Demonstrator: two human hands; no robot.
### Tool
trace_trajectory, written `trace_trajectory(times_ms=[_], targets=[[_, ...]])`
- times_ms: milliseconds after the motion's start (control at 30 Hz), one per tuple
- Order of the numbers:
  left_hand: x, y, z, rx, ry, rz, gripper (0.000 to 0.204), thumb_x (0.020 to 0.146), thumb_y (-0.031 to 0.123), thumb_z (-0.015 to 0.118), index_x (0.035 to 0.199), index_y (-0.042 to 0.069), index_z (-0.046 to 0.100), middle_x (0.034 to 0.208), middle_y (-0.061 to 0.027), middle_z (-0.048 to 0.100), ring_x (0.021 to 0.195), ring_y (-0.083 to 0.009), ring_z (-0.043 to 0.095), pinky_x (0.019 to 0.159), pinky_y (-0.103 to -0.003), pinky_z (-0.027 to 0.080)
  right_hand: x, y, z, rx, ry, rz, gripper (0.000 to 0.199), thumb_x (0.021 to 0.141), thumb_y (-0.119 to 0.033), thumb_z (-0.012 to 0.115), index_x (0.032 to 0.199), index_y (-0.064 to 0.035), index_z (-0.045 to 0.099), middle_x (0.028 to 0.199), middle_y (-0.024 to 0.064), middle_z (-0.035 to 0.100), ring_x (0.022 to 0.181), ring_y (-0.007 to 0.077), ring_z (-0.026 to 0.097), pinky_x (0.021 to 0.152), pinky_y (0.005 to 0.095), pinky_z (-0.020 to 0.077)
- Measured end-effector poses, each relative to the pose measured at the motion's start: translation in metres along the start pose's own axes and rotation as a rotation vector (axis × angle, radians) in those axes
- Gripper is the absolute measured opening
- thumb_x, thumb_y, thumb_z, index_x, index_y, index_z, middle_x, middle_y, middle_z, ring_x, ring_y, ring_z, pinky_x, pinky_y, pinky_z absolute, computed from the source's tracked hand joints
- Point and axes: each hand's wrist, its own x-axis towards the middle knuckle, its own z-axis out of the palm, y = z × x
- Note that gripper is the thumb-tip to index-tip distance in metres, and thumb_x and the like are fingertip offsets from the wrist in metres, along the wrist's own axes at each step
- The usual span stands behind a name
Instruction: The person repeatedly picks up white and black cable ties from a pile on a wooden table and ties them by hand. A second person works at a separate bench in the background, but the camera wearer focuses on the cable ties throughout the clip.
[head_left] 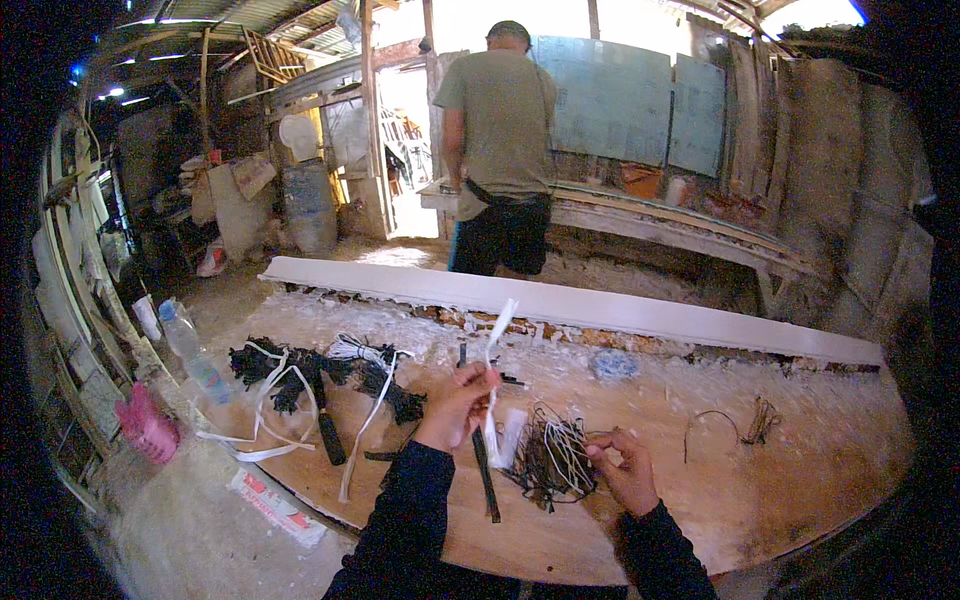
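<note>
My left hand [458,408] is closed around a white plastic strip [501,330], which stands up above the fingers and hangs down below them. Below and right of it lies a loose tangle of thin black and white cords [552,462]. My right hand [626,472] pinches a thin strand at the right edge of this tangle. A short whitish piece [513,432] lies between the hanging strip and the tangle. Dark flat strips [486,482] rest on the table under my left hand. Farther left is a bundle of black cords [345,370] with white strips [270,400] looped over it.
The wooden table [720,500] has a long white-topped ledge [580,308] along its far side. Small wire loops [762,422] lie at the right, a clear crumpled plastic piece [613,365] farther back. A plastic bottle [195,352] stands at the left. Another person [503,130] faces a far bench.
</note>
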Motion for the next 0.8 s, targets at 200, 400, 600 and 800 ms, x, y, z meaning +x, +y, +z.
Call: trace_trajectory(times_ms=[200,400,600,800], targets=[[-0.011,-0.039,0.036,0.224,-0.257,-0.086,0.009,0.079,0.014,0.061,0.082,0.007,0.057,0.069,0.0021,0.055,0.055,-0.0035,0.048,0.043,-0.015,0.034,-0.006,-0.012,0.002,0.535,-0.14,0.34,0.019,0.081,-0.015,0.059,0.093,0.0003,0.06,0.09,0.0058,0.061,0.083,0.0121,0.055,0.077,0.0252,0.0428],[-0.024,-0.063,0.054,0.199,-0.412,-0.11,0.016,0.08,0.017,0.061,0.09,0.005,0.058,0.074,0.0002,0.059,0.062,-0.0048,0.053,0.049,-0.017,0.041,-0.007,-0.007,0.002,0.612,-0.21,0.32,0.015,0.077,-0.008,0.063,0.091,-0.0015,0.059,0.088,0.0046,0.061,0.081,0.0108,0.056,0.075,0.0245,0.0436],[-0.024,-0.067,0.055,0.228,-0.402,-0.137,0.019,0.083,0.017,0.057,0.094,0.002,0.056,0.079,-0.0024,0.06,0.069,-0.0095,0.057,0.058,-0.02,0.046,-0.002,0.005,0.001,0.529,-0.202,0.282,0.013,0.074,-0.003,0.064,0.086,-0.0013,0.059,0.082,0.0049,0.062,0.074,0.0096,0.056,0.068,0.0231,0.0442],[-0.024,-0.067,0.055,0.159,-0.365,-0.159,0.02,0.085,0.018,0.054,0.097,0.002,0.056,0.08,-0.003,0.06,0.07,-0.0108,0.058,0.06,-0.021,0.047,-0.002,0.006,-0.001,0.559,-0.187,0.302,0.012,0.074,-0.001,0.064,0.085,-0.0015,0.059,0.08,0.0045,0.062,0.072,0.0093,0.056,0.066,0.022,0.0444]])
